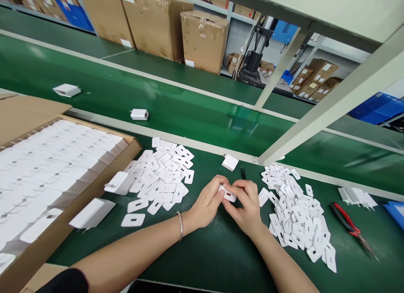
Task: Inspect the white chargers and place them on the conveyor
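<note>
A dark green surface (202, 259) fills the near part of the scene, and a brighter green strip (189, 116) runs along its far side behind a pale metal edge. A pale metal post (318, 107) slants across the far right. At left, an open cardboard box (104, 175) holds rows of white blocks (59, 158). Large brown cartons (154, 23) stand at the far side, left of centre.

Two heaps of flat white plates with small slots lie on the surface: the right heap (298, 217) and the left heap (164, 173), with the hands between them. The left hand (205, 202) and right hand (244, 206) meet near the centre, holding a white adapter (232, 197) above the surface. The left fingers are closed around its left side; the right fingers pinch in at its right side, leaving its slotted, reddish port in view.

Red-and-black pliers (352, 227) lie at right, beyond the right heap. A loose adapter (230, 162) rests on the far side of the hands, with dark tweezers (243, 172) just to its right. A thin bracelet (180, 226) circles the left wrist.
</note>
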Demonstrator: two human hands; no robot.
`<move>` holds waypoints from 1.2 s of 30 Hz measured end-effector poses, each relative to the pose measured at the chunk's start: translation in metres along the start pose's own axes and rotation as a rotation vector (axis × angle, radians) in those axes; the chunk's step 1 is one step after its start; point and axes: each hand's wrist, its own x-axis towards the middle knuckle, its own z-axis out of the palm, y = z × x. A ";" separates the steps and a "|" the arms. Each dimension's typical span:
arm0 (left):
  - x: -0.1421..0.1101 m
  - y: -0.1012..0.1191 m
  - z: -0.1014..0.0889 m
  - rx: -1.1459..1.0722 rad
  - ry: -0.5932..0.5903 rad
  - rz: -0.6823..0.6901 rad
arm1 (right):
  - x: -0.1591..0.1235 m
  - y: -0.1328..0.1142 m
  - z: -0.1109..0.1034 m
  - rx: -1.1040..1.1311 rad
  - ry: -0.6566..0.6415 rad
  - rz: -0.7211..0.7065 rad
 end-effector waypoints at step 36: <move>0.006 0.000 -0.013 0.085 -0.080 0.152 | -0.003 0.015 -0.001 0.570 -0.290 0.486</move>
